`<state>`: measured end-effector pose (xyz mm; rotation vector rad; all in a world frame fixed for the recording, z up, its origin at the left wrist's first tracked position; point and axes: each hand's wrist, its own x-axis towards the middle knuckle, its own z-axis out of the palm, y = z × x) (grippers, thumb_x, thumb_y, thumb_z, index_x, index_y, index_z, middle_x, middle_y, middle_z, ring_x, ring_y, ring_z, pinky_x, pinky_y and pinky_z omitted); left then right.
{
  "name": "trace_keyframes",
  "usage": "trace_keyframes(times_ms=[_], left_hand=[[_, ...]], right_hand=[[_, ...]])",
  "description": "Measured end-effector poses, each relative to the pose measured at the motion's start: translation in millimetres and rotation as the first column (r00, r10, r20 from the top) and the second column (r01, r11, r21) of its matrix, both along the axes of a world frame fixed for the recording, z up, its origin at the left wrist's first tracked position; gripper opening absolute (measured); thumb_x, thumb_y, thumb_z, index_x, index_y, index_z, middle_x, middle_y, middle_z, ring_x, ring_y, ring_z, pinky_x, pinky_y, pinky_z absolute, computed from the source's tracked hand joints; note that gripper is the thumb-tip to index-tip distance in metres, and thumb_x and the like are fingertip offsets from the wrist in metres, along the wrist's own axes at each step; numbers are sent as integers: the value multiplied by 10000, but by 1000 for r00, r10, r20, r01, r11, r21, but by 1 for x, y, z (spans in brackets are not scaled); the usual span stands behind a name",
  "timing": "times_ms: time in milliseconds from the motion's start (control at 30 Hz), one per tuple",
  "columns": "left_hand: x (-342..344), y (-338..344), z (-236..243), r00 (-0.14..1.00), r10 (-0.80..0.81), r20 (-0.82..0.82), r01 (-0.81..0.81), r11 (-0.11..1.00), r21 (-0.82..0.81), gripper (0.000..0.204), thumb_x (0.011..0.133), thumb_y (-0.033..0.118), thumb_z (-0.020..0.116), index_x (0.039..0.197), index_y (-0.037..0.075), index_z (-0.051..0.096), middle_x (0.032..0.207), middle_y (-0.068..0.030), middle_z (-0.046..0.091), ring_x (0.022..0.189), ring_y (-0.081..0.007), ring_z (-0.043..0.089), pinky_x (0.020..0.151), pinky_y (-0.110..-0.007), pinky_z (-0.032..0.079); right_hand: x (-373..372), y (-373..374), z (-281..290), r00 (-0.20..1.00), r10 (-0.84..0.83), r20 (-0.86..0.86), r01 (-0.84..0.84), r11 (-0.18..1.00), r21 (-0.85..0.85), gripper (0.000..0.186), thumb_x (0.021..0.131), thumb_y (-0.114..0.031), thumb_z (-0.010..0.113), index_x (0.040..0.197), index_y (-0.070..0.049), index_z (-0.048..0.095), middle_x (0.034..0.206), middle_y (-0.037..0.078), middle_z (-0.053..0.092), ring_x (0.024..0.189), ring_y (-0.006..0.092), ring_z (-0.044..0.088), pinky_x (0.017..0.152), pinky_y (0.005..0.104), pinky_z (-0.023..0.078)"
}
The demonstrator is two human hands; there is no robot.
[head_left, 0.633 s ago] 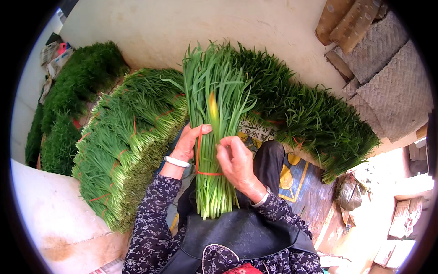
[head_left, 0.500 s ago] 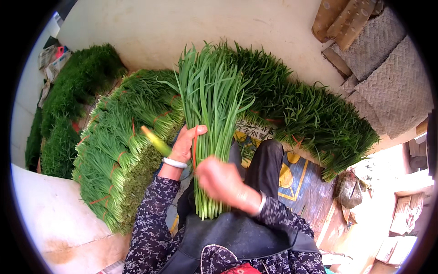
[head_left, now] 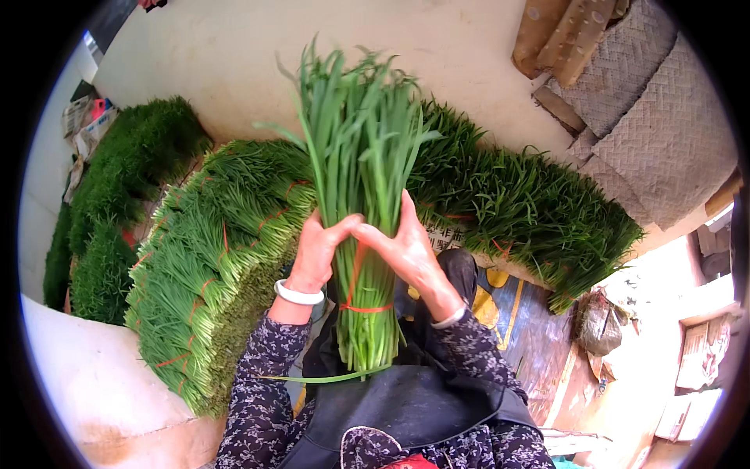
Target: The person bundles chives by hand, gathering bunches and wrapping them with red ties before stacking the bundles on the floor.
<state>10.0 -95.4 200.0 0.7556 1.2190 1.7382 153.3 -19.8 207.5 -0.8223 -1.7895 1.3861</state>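
Observation:
A tall bunch of Chinese chives (head_left: 363, 148) stands upright over my lap, its leaves pointing away and its pale cut ends toward me. My left hand (head_left: 315, 254) wraps the bunch from the left. From the right side my right hand (head_left: 410, 254) grips it, and the two thumbs meet across the front. An orange tie (head_left: 367, 309) circles the lower stems, with a strand slanting up under the hands. One loose leaf (head_left: 332, 379) lies across the stem ends, against the dark apron (head_left: 391, 406).
Tied chive bunches (head_left: 183, 289) are stacked in a curve at left, beside a darker green pile (head_left: 129, 172). More dark-leaved bunches (head_left: 531, 203) line the right, along a pale wall (head_left: 258, 70). Grey textured sheets (head_left: 664, 133) and a plastic bag (head_left: 600, 324) lie farther right.
My right hand has moved up from the lower stems to grip the bunch opposite my left. The orange tie now goes around the stems. A blurred yellow-green piece at left is gone.

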Motion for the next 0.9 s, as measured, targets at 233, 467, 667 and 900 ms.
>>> trace_keyframes(times_ms=[233, 467, 667, 900], left_hand=[[8, -16, 2, 986, 28, 163, -25, 999, -22, 361, 839, 56, 660, 1189, 5, 586, 1116, -86, 655, 994, -187, 635, 907, -335, 514], [18, -7, 20, 998, -65, -11, 66, 998, 24, 438, 870, 145, 660, 1264, 0, 536, 1173, -88, 615, 1036, -190, 606, 902, -332, 505], [44, -17, 14, 998, -31, -57, 37, 993, 114, 1067, 770, 175, 785, 1521, -28, 54, 1460, -203, 366, 1275, -298, 478, 1034, -396, 436], [62, 11, -15, 828, 251, -502, -183, 966, 182, 692, 786, 106, 780, 1348, -33, 400, 1237, -107, 548, 1090, -201, 561, 911, -334, 469]], right_hand=[[20, 4, -41, 854, -282, -437, 36, 870, -492, 394, 809, 2, 625, 1185, 33, 513, 1044, 93, 649, 914, 181, 636, 823, 314, 525], [33, 4, -21, 851, -239, -467, 105, 950, -296, 432, 848, -19, 585, 1261, 31, 468, 1132, 98, 617, 989, 185, 604, 887, 319, 490], [26, 36, 23, 895, -316, -314, 369, 920, 128, 411, 867, -37, 569, 1253, 39, 451, 1119, 142, 631, 1016, 217, 610, 895, 340, 481], [-10, 1, 77, 981, 55, 187, -161, 769, 619, 744, 828, -270, 718, 1373, 57, 331, 969, 335, 610, 918, 475, 620, 765, 483, 524]])
